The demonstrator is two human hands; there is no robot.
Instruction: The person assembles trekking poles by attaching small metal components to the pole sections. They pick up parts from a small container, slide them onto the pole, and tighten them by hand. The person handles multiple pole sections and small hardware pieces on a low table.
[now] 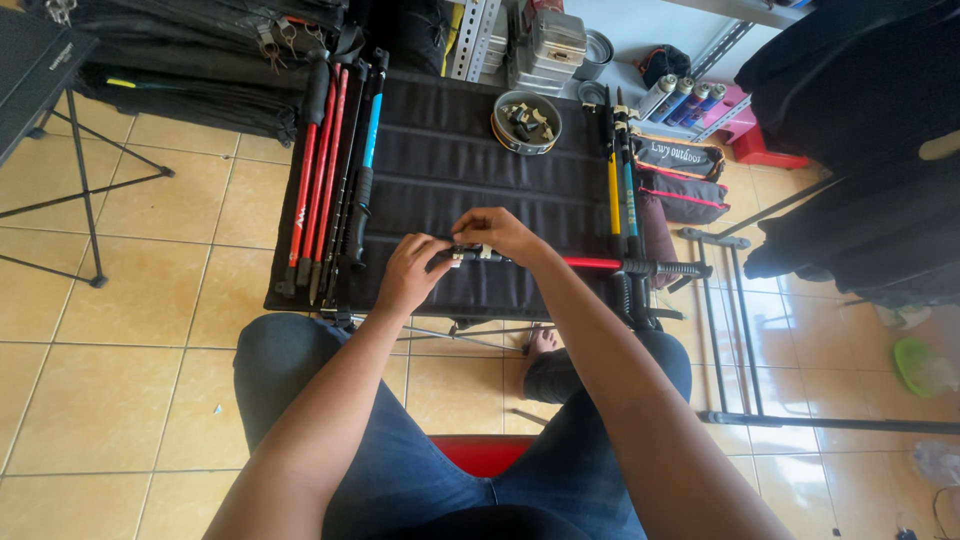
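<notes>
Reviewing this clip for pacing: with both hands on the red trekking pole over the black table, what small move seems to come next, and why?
Probably a small twist or press at the pole's clamp. The left hand and right hand both pinch the black-and-pale fitting at the end of the red trekking pole, which lies across the black table with its grip to the right. What the fingers are doing there is too small to tell.

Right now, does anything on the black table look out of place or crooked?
Only the red pole that both hands hold: it lies crosswise, while the other poles lie lengthwise in bundles at the table's sides. Nothing looks spilled or broken.
</notes>
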